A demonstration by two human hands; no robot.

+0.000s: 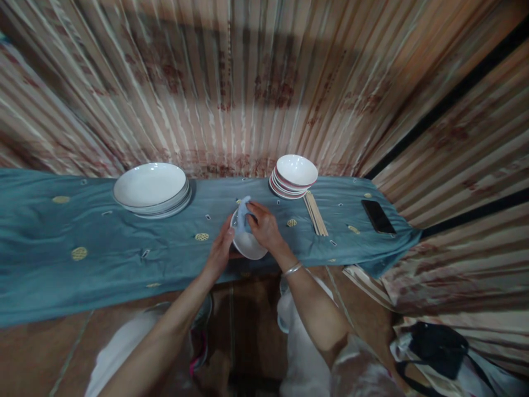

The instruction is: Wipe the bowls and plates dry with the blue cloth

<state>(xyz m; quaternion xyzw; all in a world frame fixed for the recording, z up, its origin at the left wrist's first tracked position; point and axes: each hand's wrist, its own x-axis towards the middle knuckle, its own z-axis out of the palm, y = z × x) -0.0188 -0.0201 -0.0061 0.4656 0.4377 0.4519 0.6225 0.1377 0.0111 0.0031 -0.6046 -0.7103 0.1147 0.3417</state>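
Observation:
A white bowl [251, 248] is tilted over the near part of the table, in front of me. My left hand [223, 242] grips its left side, thumb along the rim and the other fingers hidden behind it. In my right hand [263, 223] is a light blue cloth [243, 215], pressed against the inside of the bowl near its rim. Part of the cloth sticks up above my fingers. A silver bracelet [292, 269] circles my right wrist.
Stacked white plates [151, 184] stand at the left on the blue tablecloth [103, 286]. Stacked bowls [295, 171] with red edges are at the back right, with chopsticks [316, 215] beside them. A black phone [378, 216] lies farther right. Pleated curtains [248, 82] hang behind.

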